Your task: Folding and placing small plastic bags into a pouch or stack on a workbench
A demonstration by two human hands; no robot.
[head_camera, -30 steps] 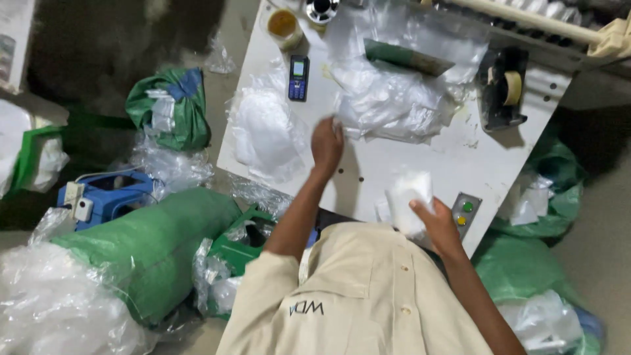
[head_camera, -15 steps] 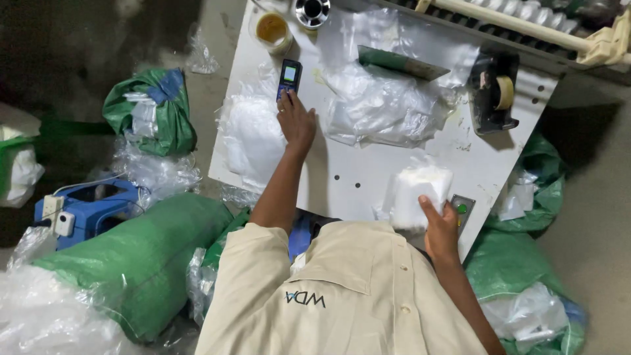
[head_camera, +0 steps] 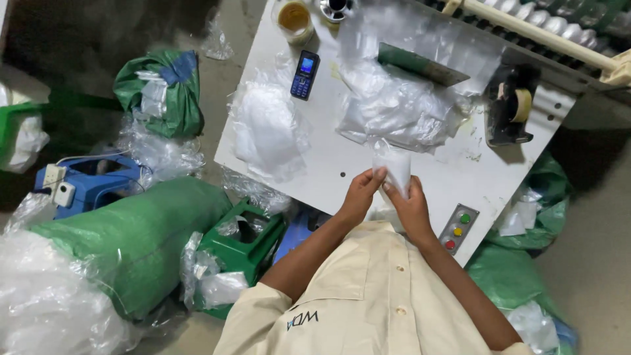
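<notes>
— What have the hands got hold of?

— A small clear plastic bag [head_camera: 393, 169] with something white inside. The left hand [head_camera: 360, 195] pinches its lower left edge, fingers closed on the film, and the right hand [head_camera: 406, 200] is closed on the lower right side. The bag stands upright between them, just above the near edge of the white tabletop [head_camera: 328, 164].

— Is it resting on the tabletop?

— I cannot tell; it looks lifted, but the hands hide its bottom.

— What lies around it?

— Just beyond the bag is a heap of crumpled clear plastic bags [head_camera: 394, 108], with a flat green strip [head_camera: 420, 66] lying on top towards the far edge. To the left, near the left edge, is a second pile of clear bags [head_camera: 266, 128]. A dark mobile phone [head_camera: 305, 74] with a lit screen lies by it, and a round yellow-topped jar [head_camera: 294, 18] sits at the far left corner.

— And on the right?

— A black tape dispenser [head_camera: 509, 108] with a roll of tan tape stands near the right edge. At the near right corner there is a small panel [head_camera: 458, 230] with green, yellow and red buttons, close to the right forearm.

— On the floor?

— A stuffed green sack [head_camera: 131, 236], a green plastic stool [head_camera: 246, 246] and a blue box [head_camera: 92, 184] to the left.
</notes>
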